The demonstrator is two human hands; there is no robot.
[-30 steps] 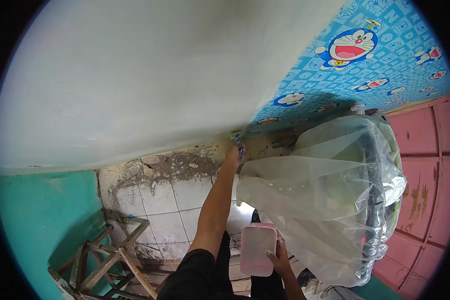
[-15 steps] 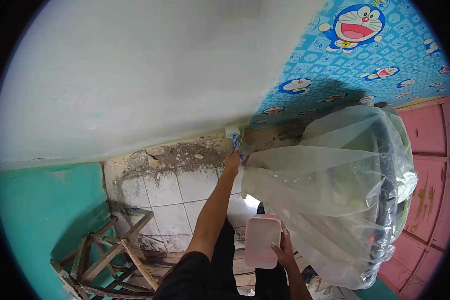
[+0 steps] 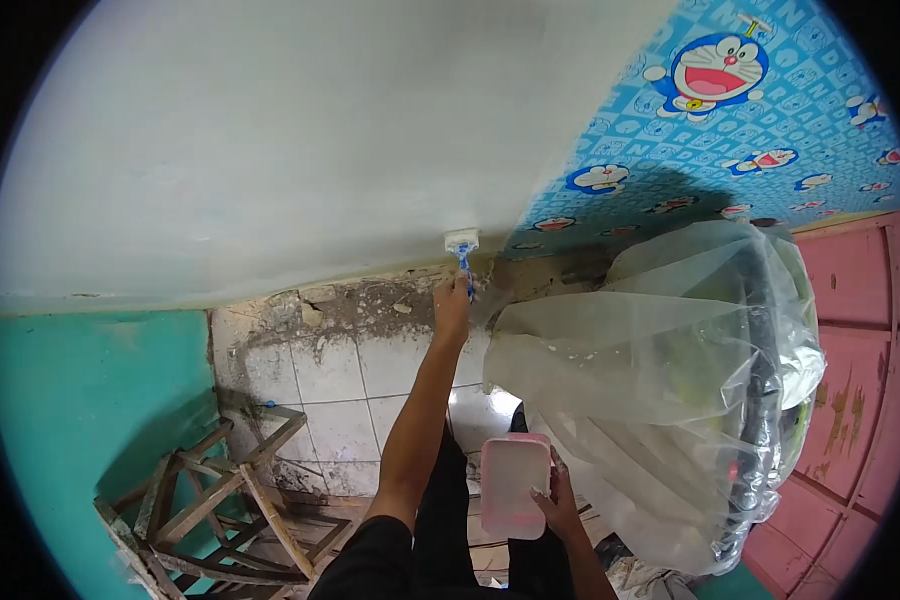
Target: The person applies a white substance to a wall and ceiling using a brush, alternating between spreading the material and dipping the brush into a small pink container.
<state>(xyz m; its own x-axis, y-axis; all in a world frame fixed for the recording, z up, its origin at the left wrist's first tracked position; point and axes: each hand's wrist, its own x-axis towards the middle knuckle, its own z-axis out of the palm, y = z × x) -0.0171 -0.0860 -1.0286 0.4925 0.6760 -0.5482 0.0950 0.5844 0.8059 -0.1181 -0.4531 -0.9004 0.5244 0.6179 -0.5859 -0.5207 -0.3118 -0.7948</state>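
My left hand (image 3: pixel 453 300) is closed around the blue handle of a paintbrush (image 3: pixel 462 243), arm stretched forward. The brush's wide pale head touches, or nearly touches, the lower part of the white wall (image 3: pixel 300 140), just left of the blue cartoon wallpaper (image 3: pixel 660 140). Closer to my body, my right hand (image 3: pixel 560 500) grips a pink rectangular plastic tub (image 3: pixel 515 488) by its right side, thumb over the rim. Something pale and whitish shows inside the tub.
Clear plastic sheeting (image 3: pixel 630 370) drapes a bulky object at right, beside pink panels (image 3: pixel 850 410). A wooden frame (image 3: pixel 210 510) stands lower left by a green wall (image 3: pixel 90 400). Dirt and debris (image 3: pixel 370 305) lie along the wall's foot on white tiles (image 3: pixel 330 375).
My left hand has moved the paintbrush slightly up from the wall's bottom edge onto the white surface. The tub has shifted slightly left in view; the camera view has moved a little.
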